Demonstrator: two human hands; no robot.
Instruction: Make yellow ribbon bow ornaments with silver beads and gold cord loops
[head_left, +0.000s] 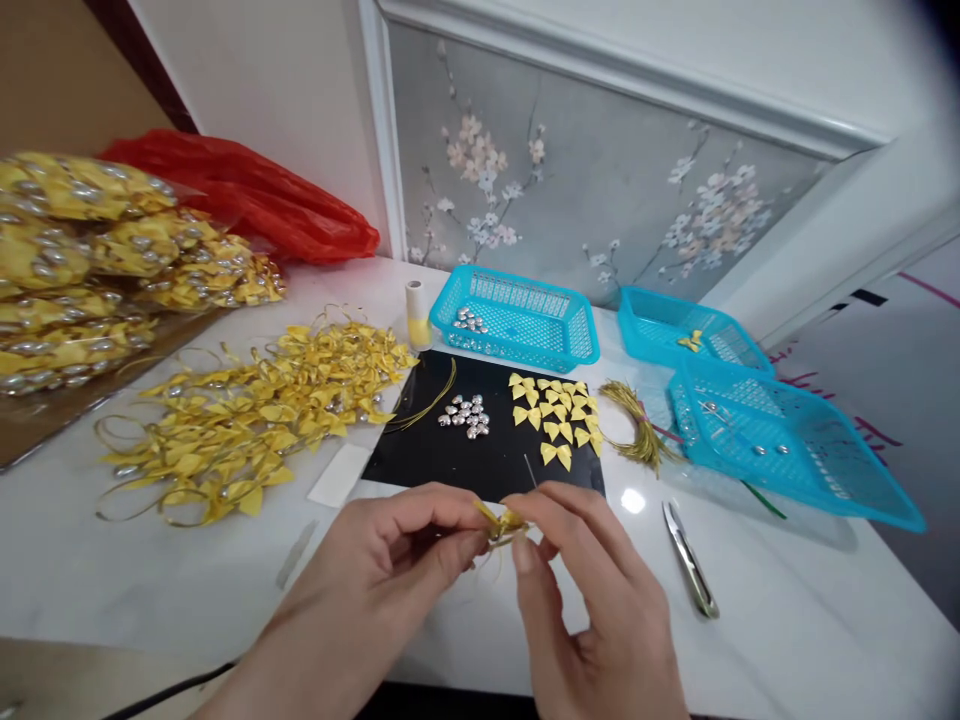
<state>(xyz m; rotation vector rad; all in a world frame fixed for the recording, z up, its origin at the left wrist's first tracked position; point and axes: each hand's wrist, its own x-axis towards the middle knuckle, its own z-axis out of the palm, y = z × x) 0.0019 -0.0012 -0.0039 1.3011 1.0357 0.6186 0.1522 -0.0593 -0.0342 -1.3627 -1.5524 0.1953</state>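
With left fingers (466, 547) and right fingers (523, 553) pinched closed on opposite sides of a yellow bow (510, 520), just near of the black mat (420, 460), a light grip, angling the needle-like pin (530, 470) off the skin, should avoid creases.

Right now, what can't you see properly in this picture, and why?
All in the head view:
- Full shape of the yellow ribbon: covered by fingers of the left hand and right hand.
- Lower end of the needle: behind the right hand.
- Inside of the red plastic bag: its folds hide it.
- One end of the black cable: cut off by the bottom edge.
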